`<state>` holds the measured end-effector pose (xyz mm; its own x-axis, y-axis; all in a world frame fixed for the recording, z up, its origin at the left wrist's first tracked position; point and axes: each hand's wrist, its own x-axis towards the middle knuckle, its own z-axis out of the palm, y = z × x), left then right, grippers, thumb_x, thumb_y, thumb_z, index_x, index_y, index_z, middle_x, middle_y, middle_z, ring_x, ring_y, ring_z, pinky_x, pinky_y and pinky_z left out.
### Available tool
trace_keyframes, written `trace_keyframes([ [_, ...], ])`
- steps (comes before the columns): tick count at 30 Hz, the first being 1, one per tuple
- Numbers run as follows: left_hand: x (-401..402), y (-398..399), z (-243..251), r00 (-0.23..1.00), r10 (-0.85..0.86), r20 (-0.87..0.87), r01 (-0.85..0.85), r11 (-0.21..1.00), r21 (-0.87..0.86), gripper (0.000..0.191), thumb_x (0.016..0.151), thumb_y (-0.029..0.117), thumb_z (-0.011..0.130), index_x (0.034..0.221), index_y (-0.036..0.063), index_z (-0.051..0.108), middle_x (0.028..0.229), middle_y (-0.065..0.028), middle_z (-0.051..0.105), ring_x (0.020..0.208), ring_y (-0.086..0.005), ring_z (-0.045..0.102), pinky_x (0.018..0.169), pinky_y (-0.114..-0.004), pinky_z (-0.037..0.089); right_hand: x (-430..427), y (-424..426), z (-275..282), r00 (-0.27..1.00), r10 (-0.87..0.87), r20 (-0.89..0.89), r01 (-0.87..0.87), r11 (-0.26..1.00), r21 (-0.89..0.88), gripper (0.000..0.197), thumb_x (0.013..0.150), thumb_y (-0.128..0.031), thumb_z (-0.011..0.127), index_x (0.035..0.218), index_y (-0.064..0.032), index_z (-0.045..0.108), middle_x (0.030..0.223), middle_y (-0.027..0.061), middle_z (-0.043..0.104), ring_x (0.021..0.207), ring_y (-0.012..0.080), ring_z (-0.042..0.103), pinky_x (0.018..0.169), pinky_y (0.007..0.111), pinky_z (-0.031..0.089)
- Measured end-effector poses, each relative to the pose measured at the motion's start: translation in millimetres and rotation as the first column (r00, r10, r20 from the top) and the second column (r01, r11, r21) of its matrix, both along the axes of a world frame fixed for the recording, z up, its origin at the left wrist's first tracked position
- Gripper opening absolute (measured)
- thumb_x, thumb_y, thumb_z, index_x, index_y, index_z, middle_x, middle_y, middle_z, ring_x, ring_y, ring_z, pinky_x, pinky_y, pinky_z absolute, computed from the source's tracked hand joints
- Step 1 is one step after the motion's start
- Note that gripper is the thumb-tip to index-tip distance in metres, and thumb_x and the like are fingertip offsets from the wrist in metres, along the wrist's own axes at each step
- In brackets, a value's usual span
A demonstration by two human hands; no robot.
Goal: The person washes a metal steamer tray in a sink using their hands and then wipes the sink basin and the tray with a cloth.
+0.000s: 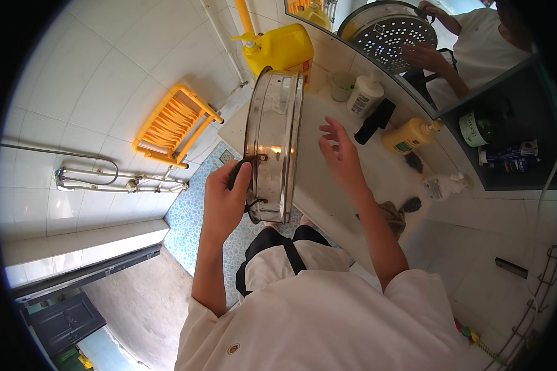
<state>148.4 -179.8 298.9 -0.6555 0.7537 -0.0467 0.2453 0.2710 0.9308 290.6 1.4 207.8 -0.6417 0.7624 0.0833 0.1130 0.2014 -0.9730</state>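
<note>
My left hand grips the dark side handle of a round metal steamer tier, held on edge over the near side of a white washstand counter. Stains mark the steamer's wall around the handle mounts. To its right, my right hand is raised with fingers apart and bent, touching nothing. The mirror shows the steamer's perforated base, which faces away from me. Behind the steamer's top edge stands a large yellow pump jug, partly hidden.
Along the counter's back stand a cup, a white bottle, a black object, a yellow pump bottle and a clear spray bottle. Dark scrubbers and a brown cloth lie nearby. A yellow folding rack hangs left.
</note>
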Motion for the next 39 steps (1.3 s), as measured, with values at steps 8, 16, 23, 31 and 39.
trace_keyframes([
  [8,-6.9,-29.1,2.2,0.817,-0.321,-0.479,0.326,0.942,-0.076,0.021,0.077,0.008,0.063,0.065,-0.0009,0.048,0.059,-0.0144,0.048,0.054,-0.0333,0.046,0.051,-0.039,0.037,-11.9,-32.9,54.4,0.999,-0.051,-0.015,0.047,0.984,-0.172,0.051,0.093,-0.043,0.043,0.123,-0.0024,0.046,0.094,0.0066,0.057,0.08,0.0137,0.054,0.06,0.026,0.045],
  [16,13.5,-49.2,-69.1,0.649,-0.492,-0.58,0.569,0.82,-0.059,0.021,0.074,0.017,0.064,0.067,0.0049,0.049,0.063,-0.0099,0.051,0.062,-0.0282,0.053,0.057,-0.039,0.043,11.3,-40.5,50.2,0.819,0.132,0.558,0.08,0.937,-0.339,0.075,0.085,-0.07,0.03,0.114,-0.0056,0.055,0.094,0.0063,0.062,0.077,0.0141,0.06,0.06,0.025,0.046],
  [23,66.8,-68.3,-143.7,0.39,-0.669,-0.633,0.606,0.704,-0.371,0.016,0.066,0.018,0.066,0.069,0.0079,0.055,0.068,-0.0047,0.056,0.07,-0.02,0.055,0.064,-0.029,0.041,48.4,-79.7,-32.5,0.909,-0.04,0.416,0.318,0.71,-0.628,0.058,0.082,-0.033,0.061,0.123,0.0028,0.04,0.115,0.0136,0.05,0.09,0.0209,0.056,0.078,0.036,0.051],
  [31,48.1,-95.1,-203.9,0.399,-0.702,-0.59,0.49,0.707,-0.51,0.014,0.063,0.008,0.064,0.077,0.0075,0.059,0.073,-0.0052,0.057,0.077,-0.0208,0.054,0.07,-0.032,0.039,47.7,-108.7,-149.5,0.95,-0.148,0.273,0.308,0.559,-0.77,0.045,0.079,-0.016,0.055,0.118,0.0025,0.044,0.107,0.0091,0.051,0.097,0.0191,0.052,0.084,0.035,0.047],
  [39,5.7,-116.7,-234.9,0.514,-0.612,-0.601,0.43,0.79,-0.437,0.019,0.061,0.011,0.066,0.078,0.0077,0.058,0.083,-0.0073,0.059,0.087,-0.0236,0.054,0.08,-0.036,0.039,-0.5,-130.3,-163.0,0.921,-0.169,0.351,0.368,0.673,-0.642,0.04,0.082,-0.017,0.055,0.115,0.0047,0.048,0.11,0.012,0.056,0.099,0.0187,0.057,0.084,0.033,0.049],
])
